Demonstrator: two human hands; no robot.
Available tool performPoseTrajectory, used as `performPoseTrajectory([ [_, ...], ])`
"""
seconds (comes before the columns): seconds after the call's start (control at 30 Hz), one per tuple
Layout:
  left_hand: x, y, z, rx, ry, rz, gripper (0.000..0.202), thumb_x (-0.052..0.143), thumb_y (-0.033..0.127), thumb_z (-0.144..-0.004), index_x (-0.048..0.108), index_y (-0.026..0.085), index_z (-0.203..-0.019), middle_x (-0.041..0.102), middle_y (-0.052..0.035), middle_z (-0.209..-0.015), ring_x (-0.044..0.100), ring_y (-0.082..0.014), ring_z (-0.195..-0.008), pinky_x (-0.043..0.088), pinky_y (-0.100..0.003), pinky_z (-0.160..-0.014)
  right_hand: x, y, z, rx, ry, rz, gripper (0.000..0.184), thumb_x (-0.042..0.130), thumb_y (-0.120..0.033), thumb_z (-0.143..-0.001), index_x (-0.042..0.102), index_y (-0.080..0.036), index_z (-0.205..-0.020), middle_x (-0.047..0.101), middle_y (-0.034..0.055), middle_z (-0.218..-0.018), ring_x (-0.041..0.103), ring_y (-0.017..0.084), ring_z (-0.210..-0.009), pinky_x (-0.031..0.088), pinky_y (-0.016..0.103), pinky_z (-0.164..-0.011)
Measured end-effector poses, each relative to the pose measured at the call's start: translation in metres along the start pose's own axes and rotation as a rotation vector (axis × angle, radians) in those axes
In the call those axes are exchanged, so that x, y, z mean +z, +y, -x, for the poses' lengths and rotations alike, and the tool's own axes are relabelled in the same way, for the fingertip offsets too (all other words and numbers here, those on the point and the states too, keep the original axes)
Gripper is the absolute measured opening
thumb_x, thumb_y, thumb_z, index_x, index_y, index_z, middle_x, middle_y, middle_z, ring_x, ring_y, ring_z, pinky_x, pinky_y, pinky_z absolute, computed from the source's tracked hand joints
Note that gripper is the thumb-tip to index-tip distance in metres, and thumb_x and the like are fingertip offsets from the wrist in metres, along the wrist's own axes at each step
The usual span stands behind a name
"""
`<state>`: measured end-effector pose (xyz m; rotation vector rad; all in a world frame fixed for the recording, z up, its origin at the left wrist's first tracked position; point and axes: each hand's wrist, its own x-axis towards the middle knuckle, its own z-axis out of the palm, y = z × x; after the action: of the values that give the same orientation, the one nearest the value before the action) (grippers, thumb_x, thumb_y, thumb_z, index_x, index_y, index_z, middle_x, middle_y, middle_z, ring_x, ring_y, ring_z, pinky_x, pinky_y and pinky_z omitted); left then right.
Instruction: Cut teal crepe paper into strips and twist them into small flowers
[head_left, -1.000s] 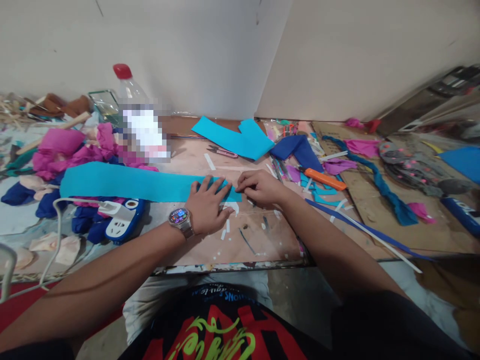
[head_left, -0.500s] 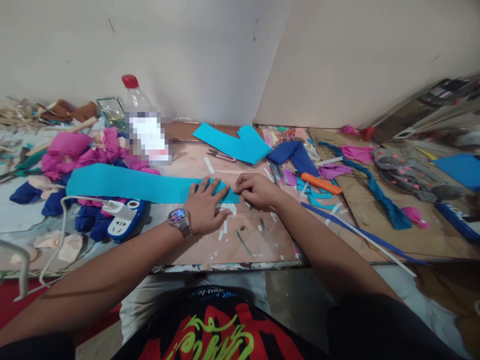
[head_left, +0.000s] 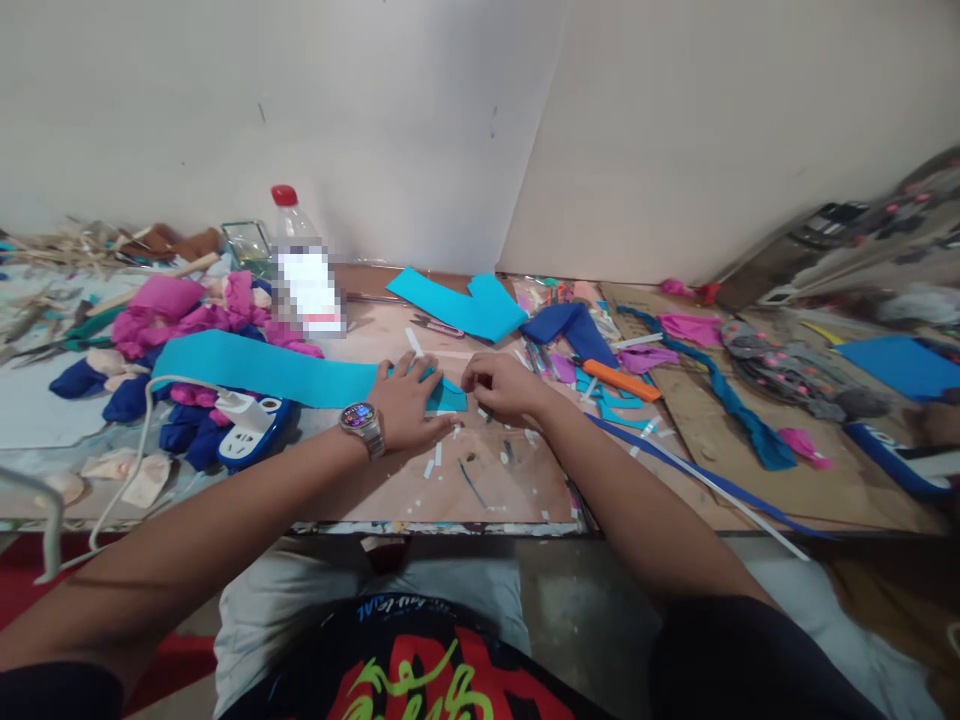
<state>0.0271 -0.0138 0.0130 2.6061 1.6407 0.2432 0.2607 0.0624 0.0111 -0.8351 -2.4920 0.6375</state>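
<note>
The strip (head_left: 270, 368) is pressed flat on the desk (head_left: 495, 480) by the open left hand (head_left: 405, 405); its end is pinched by the right hand (head_left: 501, 385).

Bare board (head_left: 495, 480) near hands, bottle (head_left: 300, 265) behind, power strip (head_left: 251, 425) left

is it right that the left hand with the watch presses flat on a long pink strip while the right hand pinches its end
Not quite: the strip is turquoise, not pink, as the head view shows. The left hand with the watch does press on it, and the right hand works at its end.
</note>
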Motion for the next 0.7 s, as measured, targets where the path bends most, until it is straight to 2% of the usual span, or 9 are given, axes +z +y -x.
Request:
performPoseTrajectory([
  [0.1, -0.006, 0.001, -0.007, 0.025, 0.002, -0.023, 0.078, 0.045, 0.079, -0.093, 0.060, 0.024, -0.146, 0.044, -0.0112, -0.167, 0.034, -0.0425, -0.153, 0.032, -0.066, -0.115, 0.001, 0.004, 0.001, -0.015, -0.027, -0.004, 0.043, 0.061, -0.004, -0.071, 0.079, -0.016, -0.108, 0.074, 0.0055, -0.092, 0.067, 0.016, -0.074, 0.052, 0.026, -0.068],
  [0.17, -0.010, 0.000, -0.014, 0.029, -0.016, -0.038, 0.072, 0.050, 0.072, -0.093, 0.061, 0.024, -0.145, 0.046, -0.0115, -0.166, 0.035, -0.0434, -0.152, 0.031, -0.067, -0.115, 0.002, 0.007, 0.000, -0.032, -0.041, -0.009, 0.043, 0.063, -0.006, -0.076, 0.080, -0.019, -0.114, 0.074, 0.0059, -0.096, 0.069, 0.017, -0.079, 0.053, 0.026, -0.071],
  [0.27, -0.014, -0.003, -0.023, 0.035, -0.037, -0.043, 0.059, 0.057, 0.055, -0.093, 0.063, 0.023, -0.141, 0.049, -0.0131, -0.163, 0.040, -0.0438, -0.149, 0.033, -0.068, -0.112, 0.004, 0.010, -0.001, -0.038, -0.038, -0.030, 0.029, 0.065, -0.012, -0.085, 0.084, -0.022, -0.105, 0.074, 0.0062, -0.097, 0.069, 0.018, -0.082, 0.053, 0.028, -0.075],
  [0.37, -0.013, -0.006, -0.027, 0.060, -0.030, -0.001, 0.047, 0.059, 0.043, -0.089, 0.069, 0.021, -0.129, 0.054, -0.0156, -0.159, 0.046, -0.0430, -0.143, 0.037, -0.067, -0.108, 0.006, 0.009, -0.002, -0.031, -0.032, -0.060, 0.021, 0.067, -0.015, -0.086, 0.085, -0.023, -0.094, 0.074, 0.0055, -0.096, 0.069, 0.018, -0.084, 0.053, 0.030, -0.081],
  [0.43, -0.012, -0.008, -0.027, 0.069, -0.017, 0.024, 0.042, 0.058, 0.036, -0.088, 0.070, 0.021, -0.126, 0.056, -0.0147, -0.156, 0.049, -0.0405, -0.141, 0.038, -0.064, -0.108, 0.007, 0.005, -0.002, -0.019, -0.015, -0.076, 0.019, 0.066, -0.015, -0.087, 0.083, -0.022, -0.093, 0.075, 0.0050, -0.095, 0.069, 0.018, -0.086, 0.052, 0.030, -0.083],
  [0.57, -0.012, -0.013, -0.028, 0.094, -0.019, 0.084, 0.047, 0.052, 0.025, -0.088, 0.066, 0.023, -0.133, 0.060, -0.0115, -0.152, 0.052, -0.0345, -0.139, 0.041, -0.058, -0.110, 0.010, -0.004, -0.002, 0.030, 0.052, -0.111, 0.022, 0.059, -0.019, -0.091, 0.078, -0.019, -0.100, 0.074, 0.0019, -0.085, 0.064, 0.015, -0.074, 0.049, 0.026, -0.070],
  [0.63, -0.015, -0.016, -0.031, 0.127, -0.036, 0.124, 0.047, 0.051, 0.021, -0.087, 0.067, 0.025, -0.132, 0.062, -0.0092, -0.150, 0.054, -0.0313, -0.139, 0.043, -0.053, -0.111, 0.011, -0.009, -0.003, 0.040, 0.075, -0.130, 0.022, 0.057, -0.019, -0.090, 0.077, -0.019, -0.099, 0.073, 0.0002, -0.080, 0.060, 0.014, -0.066, 0.046, 0.024, -0.063],
  [0.7, -0.021, -0.021, -0.033, 0.151, -0.044, 0.161, 0.045, 0.050, 0.021, -0.087, 0.069, 0.025, -0.128, 0.066, -0.0076, -0.145, 0.056, -0.0290, -0.137, 0.045, -0.049, -0.110, 0.010, -0.014, -0.004, 0.036, 0.093, -0.149, 0.022, 0.057, -0.019, -0.088, 0.077, -0.019, -0.097, 0.073, 0.0002, -0.079, 0.061, 0.013, -0.065, 0.047, 0.023, -0.063],
])
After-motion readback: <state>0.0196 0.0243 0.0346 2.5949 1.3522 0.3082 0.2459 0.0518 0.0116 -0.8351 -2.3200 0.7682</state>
